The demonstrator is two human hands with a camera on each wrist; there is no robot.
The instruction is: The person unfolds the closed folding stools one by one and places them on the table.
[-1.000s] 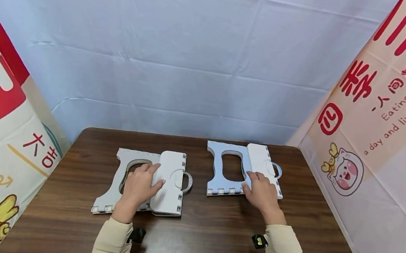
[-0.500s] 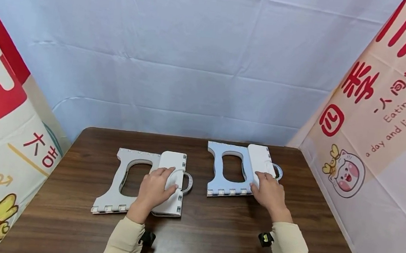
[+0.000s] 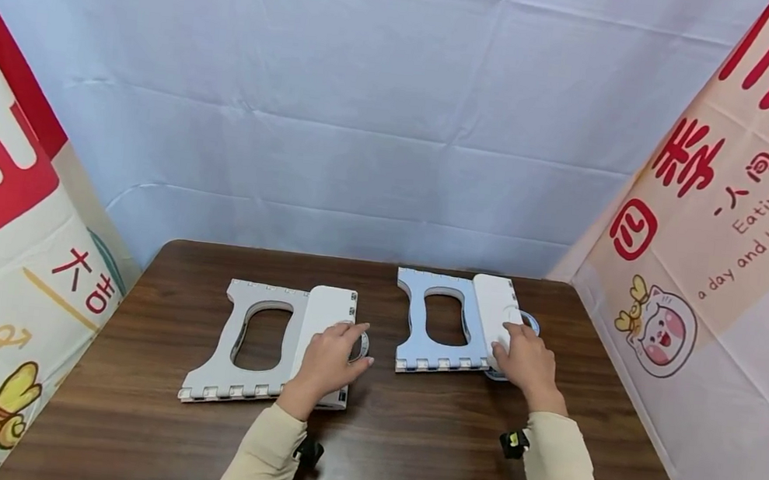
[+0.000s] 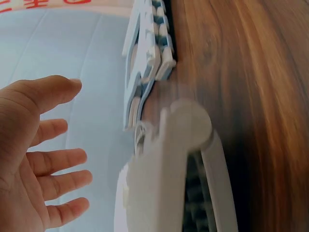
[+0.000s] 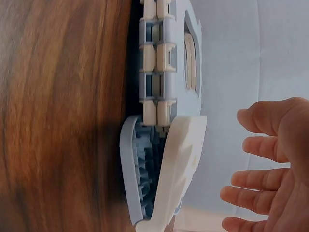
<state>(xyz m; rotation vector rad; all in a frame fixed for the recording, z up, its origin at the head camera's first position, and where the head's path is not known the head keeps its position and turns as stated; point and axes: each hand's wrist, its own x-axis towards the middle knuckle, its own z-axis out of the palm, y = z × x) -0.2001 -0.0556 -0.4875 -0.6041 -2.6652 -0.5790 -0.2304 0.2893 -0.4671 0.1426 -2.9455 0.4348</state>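
Note:
Two folded step stools lie on a wooden table in the head view. The grey stool (image 3: 225, 348) is on the left, its white seat panel (image 3: 323, 316) to the right. Over that panel's handle end hovers my left hand (image 3: 330, 359), fingers spread; the left wrist view shows this hand (image 4: 29, 159) apart from the stool. The blue stool (image 3: 417, 329) lies farther right. My right hand (image 3: 528, 365) is over its white panel (image 3: 488, 302), partly hiding the handle. In the right wrist view the seat halves stand apart in a V, and the fingers (image 5: 253, 199) are loosely extended.
The brown table (image 3: 389, 459) reaches back to a pale cloth backdrop (image 3: 365, 152). Printed banners hang at the left (image 3: 1, 270) and right (image 3: 714, 321). Each wrist wears a small black camera, one seen by the right sleeve (image 3: 514, 444).
Both hands have slid right across the stools toward their handle ends. A blue lower edge now shows beneath the blue stool's white panel. The stools stay in place on the table.

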